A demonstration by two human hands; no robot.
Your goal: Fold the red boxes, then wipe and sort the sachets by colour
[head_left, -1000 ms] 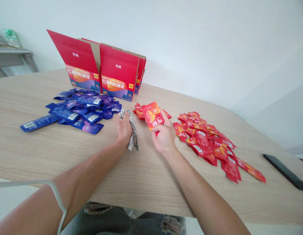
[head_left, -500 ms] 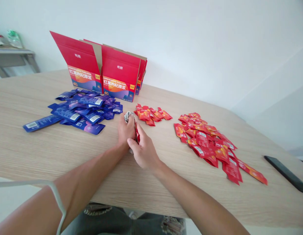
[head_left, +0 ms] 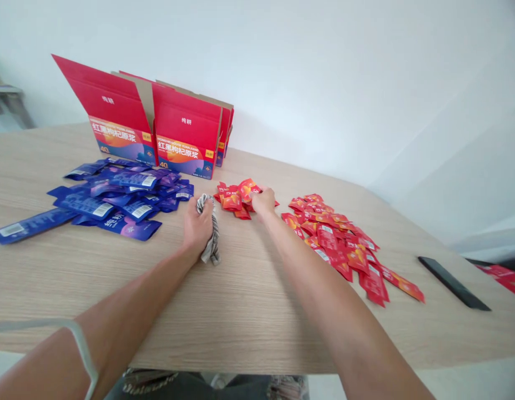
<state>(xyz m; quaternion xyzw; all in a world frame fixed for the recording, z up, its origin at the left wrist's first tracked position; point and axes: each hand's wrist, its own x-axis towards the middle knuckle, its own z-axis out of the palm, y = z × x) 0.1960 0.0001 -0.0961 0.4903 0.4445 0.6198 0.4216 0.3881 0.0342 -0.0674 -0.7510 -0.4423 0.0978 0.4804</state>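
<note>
My left hand [head_left: 198, 226] is closed around a crumpled grey-and-white cloth [head_left: 214, 239], just right of a heap of blue sachets [head_left: 115, 191]. Farther right, my right hand [head_left: 263, 200] grips a red sachet [head_left: 249, 188] by its right end, at the small pile of red sachets [head_left: 229, 199]. That sachet lies over the others in the pile. A larger heap of red sachets [head_left: 328, 236] spreads to the right of my right forearm.
Red cardboard boxes with raised lids [head_left: 184, 155] stand behind the blue heap, near the wall. A flat black object [head_left: 453, 283] lies on the table [head_left: 240, 322] at the right. Something red [head_left: 505, 278] shows at the far right edge.
My hands were together over the cloth with something red between them. The right hand has moved away to the small red pile, while the left still holds the cloth. The view has shifted right.
</note>
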